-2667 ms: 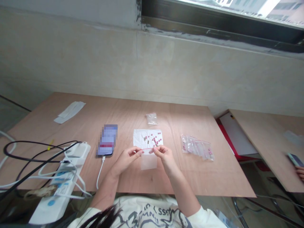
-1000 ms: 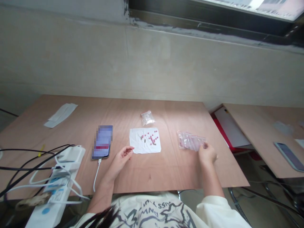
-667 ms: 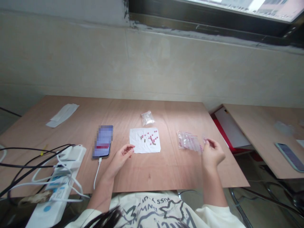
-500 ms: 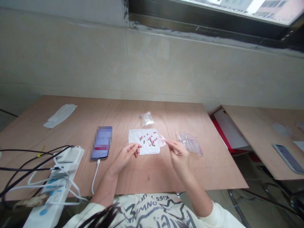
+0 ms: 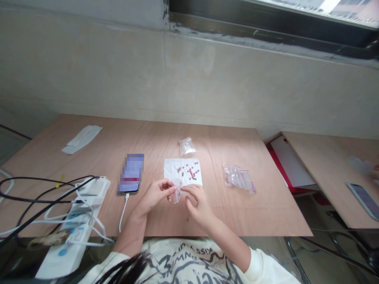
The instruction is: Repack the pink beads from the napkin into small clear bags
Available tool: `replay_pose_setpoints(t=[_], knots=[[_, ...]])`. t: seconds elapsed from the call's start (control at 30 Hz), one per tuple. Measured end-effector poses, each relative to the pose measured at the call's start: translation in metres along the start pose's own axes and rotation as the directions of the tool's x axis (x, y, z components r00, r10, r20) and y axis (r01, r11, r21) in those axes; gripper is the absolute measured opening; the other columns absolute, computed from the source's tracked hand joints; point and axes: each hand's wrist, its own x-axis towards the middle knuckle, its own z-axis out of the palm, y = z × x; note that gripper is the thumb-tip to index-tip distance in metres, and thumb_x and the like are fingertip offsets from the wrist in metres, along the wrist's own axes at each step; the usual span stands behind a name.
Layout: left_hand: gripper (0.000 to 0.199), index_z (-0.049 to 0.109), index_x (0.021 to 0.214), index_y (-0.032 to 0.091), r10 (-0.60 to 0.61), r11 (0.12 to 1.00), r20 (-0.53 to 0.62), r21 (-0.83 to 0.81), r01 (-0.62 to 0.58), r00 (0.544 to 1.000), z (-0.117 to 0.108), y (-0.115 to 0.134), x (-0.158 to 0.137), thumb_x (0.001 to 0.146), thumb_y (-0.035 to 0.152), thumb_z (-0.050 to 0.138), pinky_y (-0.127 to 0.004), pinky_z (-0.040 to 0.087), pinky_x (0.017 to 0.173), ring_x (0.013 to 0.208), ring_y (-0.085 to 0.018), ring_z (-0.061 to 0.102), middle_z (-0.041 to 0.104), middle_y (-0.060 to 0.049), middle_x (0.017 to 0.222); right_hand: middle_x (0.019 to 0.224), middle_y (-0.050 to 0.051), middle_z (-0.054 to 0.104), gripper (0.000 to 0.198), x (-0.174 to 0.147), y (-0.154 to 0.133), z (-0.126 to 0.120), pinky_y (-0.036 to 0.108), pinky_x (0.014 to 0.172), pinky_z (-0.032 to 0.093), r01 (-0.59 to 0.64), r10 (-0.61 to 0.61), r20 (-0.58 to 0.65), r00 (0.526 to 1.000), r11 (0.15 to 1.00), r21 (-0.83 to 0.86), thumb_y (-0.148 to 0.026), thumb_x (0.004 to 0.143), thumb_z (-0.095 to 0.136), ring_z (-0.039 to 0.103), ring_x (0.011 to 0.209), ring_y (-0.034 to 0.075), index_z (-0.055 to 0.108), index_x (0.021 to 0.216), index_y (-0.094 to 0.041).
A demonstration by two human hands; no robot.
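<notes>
A small clear zip bag (image 5: 177, 196) hangs between my hands, just over the near edge of a white paper sheet (image 5: 170, 167). My left hand (image 5: 158, 193) pinches its left side between thumb and fingers. From the other side, the outstretched fingertips of my right hand (image 5: 198, 203) reach the bag, while that thumb stays apart from them. Several small pink beads (image 5: 192, 173) lie scattered on the sheet, with a few small dark metallic pieces (image 5: 182, 174) among them. What the bag contains, if anything, is too small to make out.
Behind the sheet lies a clear packet (image 5: 187, 146); to the right are clear bags (image 5: 239, 179) with pink bits. A charging phone (image 5: 131, 173) and a cabled power strip (image 5: 91, 203) are at left. A white strip (image 5: 82, 139) lies far left. Another desk (image 5: 328, 157) stands right.
My right hand has moved left with the small clear bag, bringing it to my left hand, which now pinches it. The right thumb has come away from the fingers. The view has shifted slightly.
</notes>
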Motion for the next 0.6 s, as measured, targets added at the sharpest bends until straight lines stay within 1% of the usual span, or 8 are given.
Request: replay_pose_setpoints(t=[0.1, 0.17, 0.27, 0.3, 0.37, 0.43, 0.5, 0.6], knots=[[0.024, 0.054, 0.066, 0.012, -0.021, 1.0, 0.01, -0.023, 0.021, 1.0, 0.007, 0.001, -0.004, 0.065, 0.035, 0.062, -0.02, 0.04, 0.045, 0.046, -0.007, 0.049, 0.055, 0.002, 0.059, 0.086, 0.006, 0.063, 0.02, -0.002, -0.013, -0.002, 0.032, 0.074, 0.043, -0.063, 0.058, 0.063, 0.996, 0.995, 0.079, -0.017, 0.074, 0.047, 0.055, 0.082, 0.017, 0.06, 0.09, -0.018], [0.027, 0.051, 0.062, 0.013, -0.04, 0.998, -0.009, -0.042, 0.04, 0.999, 0.011, 0.001, -0.004, 0.063, 0.036, 0.064, -0.019, 0.038, 0.041, 0.042, -0.007, 0.048, 0.055, 0.002, 0.055, 0.082, 0.006, 0.064, 0.016, 0.0, -0.019, -0.002, 0.03, 0.071, 0.044, -0.103, 0.094, 0.104, 0.99, 0.991, 0.084, -0.022, 0.075, 0.05, 0.057, 0.077, 0.016, 0.06, 0.086, -0.017], [0.03, 0.047, 0.058, 0.014, -0.048, 0.998, -0.051, -0.053, 0.045, 0.998, 0.016, 0.0, -0.002, 0.061, 0.038, 0.065, -0.019, 0.037, 0.039, 0.038, -0.006, 0.046, 0.054, 0.003, 0.051, 0.076, 0.005, 0.065, 0.014, 0.004, -0.022, 0.0, 0.029, 0.069, 0.044, -0.125, 0.113, 0.159, 0.981, 0.99, 0.07, -0.023, 0.074, 0.052, 0.058, 0.072, 0.016, 0.062, 0.081, -0.017], [0.03, 0.047, 0.057, 0.014, -0.036, 0.998, -0.052, -0.054, 0.033, 0.998, 0.017, 0.0, -0.001, 0.062, 0.038, 0.065, -0.019, 0.038, 0.041, 0.039, -0.006, 0.047, 0.053, 0.003, 0.051, 0.074, 0.004, 0.065, 0.013, 0.006, -0.022, 0.0, 0.028, 0.068, 0.044, -0.127, 0.112, 0.177, 0.978, 0.989, 0.079, -0.022, 0.075, 0.051, 0.058, 0.07, 0.016, 0.063, 0.08, -0.018], [0.027, 0.051, 0.06, 0.013, 0.005, 0.998, -0.025, -0.063, -0.007, 1.0, 0.018, 0.0, 0.002, 0.064, 0.036, 0.063, -0.021, 0.043, 0.048, 0.047, -0.009, 0.051, 0.055, 0.002, 0.055, 0.072, 0.003, 0.066, 0.016, 0.009, -0.021, 0.002, 0.027, 0.066, 0.045, -0.138, 0.117, 0.188, 0.975, 0.985, 0.105, -0.02, 0.077, 0.047, 0.059, 0.067, 0.015, 0.063, 0.08, -0.018], [0.021, 0.055, 0.067, 0.013, 0.051, 0.995, 0.002, -0.083, -0.05, 0.999, 0.017, 0.0, 0.004, 0.066, 0.033, 0.062, -0.024, 0.046, 0.06, 0.061, -0.011, 0.056, 0.058, 0.0, 0.064, 0.074, 0.004, 0.066, 0.021, 0.012, -0.018, 0.004, 0.027, 0.064, 0.045, -0.15, 0.132, 0.159, 0.978, 0.983, 0.108, -0.019, 0.079, 0.044, 0.06, 0.066, 0.015, 0.063, 0.088, -0.018], [0.018, 0.057, 0.073, 0.013, 0.076, 0.992, 0.004, -0.098, -0.075, 0.997, 0.017, 0.0, 0.007, 0.067, 0.03, 0.061, -0.026, 0.046, 0.068, 0.071, -0.013, 0.057, 0.06, -0.001, 0.072, 0.078, 0.006, 0.067, 0.025, 0.015, -0.016, 0.006, 0.027, 0.063, 0.045, -0.157, 0.146, 0.127, 0.981, 0.984, 0.08, -0.02, 0.08, 0.041, 0.06, 0.068, 0.016, 0.061, 0.096, -0.018], [0.018, 0.057, 0.075, 0.014, 0.064, 0.993, -0.043, -0.097, -0.068, 0.997, 0.015, -0.001, 0.014, 0.066, 0.028, 0.062, -0.026, 0.045, 0.069, 0.072, -0.014, 0.056, 0.06, -0.001, 0.073, 0.078, 0.007, 0.066, 0.027, 0.021, -0.013, 0.008, 0.026, 0.061, 0.044, -0.148, 0.145, 0.112, 0.983, 0.989, 0.024, -0.021, 0.081, 0.038, 0.06, 0.068, 0.017, 0.06, 0.098, -0.018]])
